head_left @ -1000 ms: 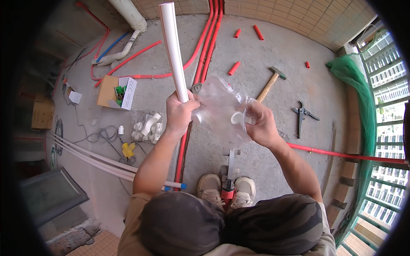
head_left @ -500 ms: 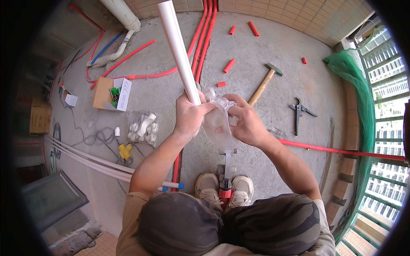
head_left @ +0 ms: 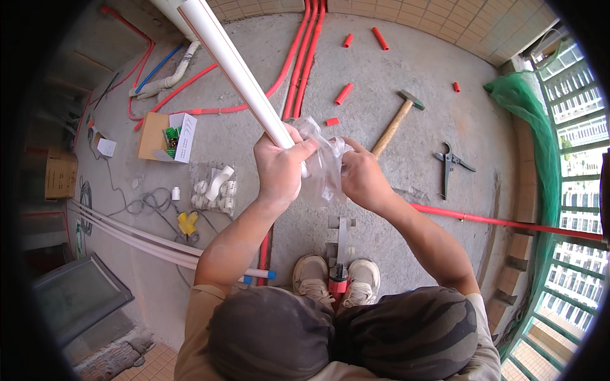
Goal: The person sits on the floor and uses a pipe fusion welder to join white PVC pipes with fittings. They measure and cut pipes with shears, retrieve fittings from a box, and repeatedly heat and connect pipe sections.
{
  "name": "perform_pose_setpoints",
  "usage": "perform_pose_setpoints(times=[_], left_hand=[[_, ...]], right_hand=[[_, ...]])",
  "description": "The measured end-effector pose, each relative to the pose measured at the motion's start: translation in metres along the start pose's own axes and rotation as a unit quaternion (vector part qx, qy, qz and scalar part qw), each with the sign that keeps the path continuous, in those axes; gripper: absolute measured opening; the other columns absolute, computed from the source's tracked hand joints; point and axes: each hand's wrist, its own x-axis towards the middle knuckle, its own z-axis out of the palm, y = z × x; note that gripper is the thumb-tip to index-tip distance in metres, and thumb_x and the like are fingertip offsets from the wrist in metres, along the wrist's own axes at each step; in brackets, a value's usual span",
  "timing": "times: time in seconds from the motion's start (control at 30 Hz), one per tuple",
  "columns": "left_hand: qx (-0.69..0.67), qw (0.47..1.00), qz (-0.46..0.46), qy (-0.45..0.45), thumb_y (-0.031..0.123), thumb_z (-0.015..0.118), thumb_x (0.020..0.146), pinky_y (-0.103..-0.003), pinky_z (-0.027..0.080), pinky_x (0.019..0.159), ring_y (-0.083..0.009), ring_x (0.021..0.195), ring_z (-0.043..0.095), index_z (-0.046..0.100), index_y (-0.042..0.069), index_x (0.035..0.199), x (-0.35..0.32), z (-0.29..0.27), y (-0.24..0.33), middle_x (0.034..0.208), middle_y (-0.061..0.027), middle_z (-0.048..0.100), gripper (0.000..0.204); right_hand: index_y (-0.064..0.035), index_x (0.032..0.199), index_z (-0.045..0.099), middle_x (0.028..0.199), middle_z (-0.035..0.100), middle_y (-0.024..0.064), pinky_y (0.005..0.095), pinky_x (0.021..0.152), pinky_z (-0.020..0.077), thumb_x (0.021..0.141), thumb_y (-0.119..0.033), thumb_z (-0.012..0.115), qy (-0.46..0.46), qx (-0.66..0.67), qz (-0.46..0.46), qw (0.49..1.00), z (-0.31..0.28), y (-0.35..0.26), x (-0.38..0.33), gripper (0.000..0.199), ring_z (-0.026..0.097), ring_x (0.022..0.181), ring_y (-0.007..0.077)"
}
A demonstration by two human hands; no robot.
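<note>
My left hand grips the near end of a long white plastic pipe with a thin red stripe, which slants up and away to the upper left. A clear crumpled plastic bag hangs between both hands. My right hand is closed on the bag close beside the pipe end. Whatever is inside the bag is hidden by the fingers and folds. Both hands are held above the concrete floor, over my shoes.
On the floor lie a wooden-handled hammer, black pipe cutters, short red pipe offcuts, long red pipes, a bag of white fittings, an open cardboard box, white pipes and a tool between my feet. Green netting lines the right railing.
The hands came together and nearer the camera. The bag, spread wide before, is now bunched between them. The pipe has tilted further to the left.
</note>
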Motion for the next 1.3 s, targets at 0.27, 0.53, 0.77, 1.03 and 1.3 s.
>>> perform_pose_setpoints(times=[0.27, 0.53, 0.77, 1.03, 1.3], left_hand=[[0.028, 0.997, -0.003, 0.068, -0.014, 0.067, 0.073, -0.027, 0.043, 0.059, -0.0111, 0.062, 0.053, 0.053, 0.006, 0.073, 0.022, -0.043, -0.018, 0.072, -0.001, 0.054, 0.024], [0.071, 0.993, -0.013, 0.091, -0.011, 0.066, 0.073, -0.032, 0.047, 0.057, -0.0183, 0.061, 0.057, 0.051, 0.008, 0.075, 0.088, -0.15, 0.0, 0.071, -0.0043, 0.053, 0.024], [0.396, 0.898, 0.052, 0.187, -0.008, 0.07, 0.072, -0.029, 0.047, 0.063, -0.0156, 0.064, 0.055, 0.057, 0.001, 0.084, 0.141, -0.266, -0.017, 0.076, -0.0036, 0.057, 0.02], [0.263, 0.959, -0.057, 0.087, -0.009, 0.068, 0.074, -0.025, 0.041, 0.055, -0.0079, 0.059, 0.051, 0.059, 0.0, 0.088, 0.055, -0.166, -0.023, 0.071, 0.0023, 0.051, 0.02], [0.447, 0.894, -0.007, -0.025, 0.018, 0.078, 0.082, -0.031, 0.043, 0.059, -0.01, 0.064, 0.051, 0.064, -0.001, 0.08, 0.021, -0.124, -0.005, 0.068, -0.0012, 0.058, 0.023]], right_hand=[[-0.0017, 0.112, 0.06, 0.135, 0.059, 0.0207, 0.0446, 0.103, 0.0469, 0.075, 0.003, 0.078, 0.192, 0.003, -0.177, 0.965, -0.025, -0.022, -0.011, 0.041, 0.059, 0.124, 0.0388], [-0.0035, 0.119, 0.06, 0.117, 0.063, 0.0138, 0.035, 0.088, 0.0532, 0.074, 0.008, 0.072, 0.194, 0.095, -0.194, 0.957, -0.06, -0.023, -0.021, 0.048, 0.065, 0.105, 0.0266], [-0.0004, 0.119, 0.064, 0.115, 0.066, 0.0157, 0.037, 0.086, 0.0539, 0.072, 0.001, 0.074, 0.069, 0.155, -0.206, 0.964, -0.073, -0.068, -0.044, 0.048, 0.066, 0.102, 0.0283], [0.0059, 0.109, 0.07, 0.103, 0.058, 0.0141, 0.0328, 0.068, 0.0502, 0.082, 0.003, 0.069, -0.107, 0.322, -0.325, 0.883, -0.087, -0.132, -0.05, 0.028, 0.062, 0.081, 0.0238], [0.0009, 0.133, 0.058, 0.126, 0.049, 0.0135, 0.0364, 0.097, 0.0455, 0.088, -0.006, 0.075, -0.178, 0.299, -0.186, 0.919, -0.088, -0.123, -0.057, 0.048, 0.055, 0.113, 0.0256]])
